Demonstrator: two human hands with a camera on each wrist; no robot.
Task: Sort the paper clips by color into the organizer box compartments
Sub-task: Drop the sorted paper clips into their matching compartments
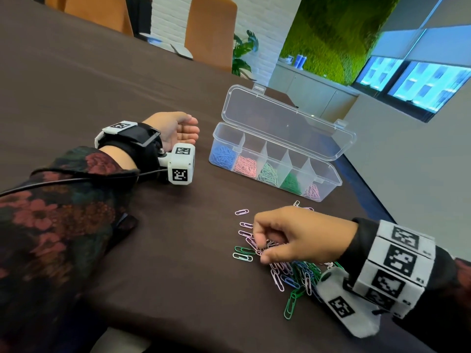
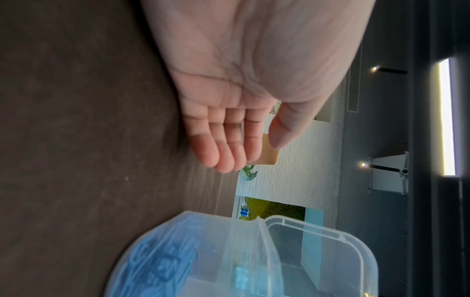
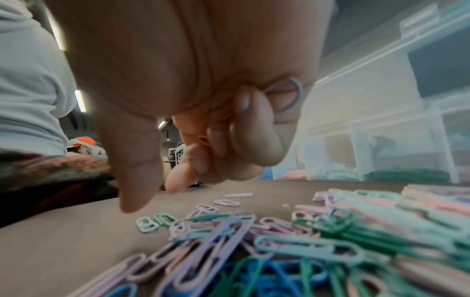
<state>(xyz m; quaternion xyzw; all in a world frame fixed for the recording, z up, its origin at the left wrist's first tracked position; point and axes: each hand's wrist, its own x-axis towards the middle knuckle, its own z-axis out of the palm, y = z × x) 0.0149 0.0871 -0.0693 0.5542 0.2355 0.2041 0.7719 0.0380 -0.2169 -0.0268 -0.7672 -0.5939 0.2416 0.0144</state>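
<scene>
A clear organizer box [image 1: 334, 174] stands with its lid open; its compartments hold blue [image 1: 222, 156], pink, light green, dark green and lilac-pink clips. A mixed pile of paper clips [image 1: 298, 273] lies in front of it. My right hand [image 1: 261, 248] hovers over the pile's left edge, thumb and index finger pointing down at the clips. Its other fingers are curled round a lilac clip [image 3: 287, 94] tucked against the palm. My left hand [image 1: 188, 131] rests on the table left of the box, fingers relaxed and holding nothing [image 2: 229, 140].
Several single lilac and green clips [image 1: 242, 212] lie spread left of the pile. The dark table [image 1: 102, 85] runs far to the left and back; its right edge passes just behind the box. Orange chairs [image 1: 211, 29] stand at the far side.
</scene>
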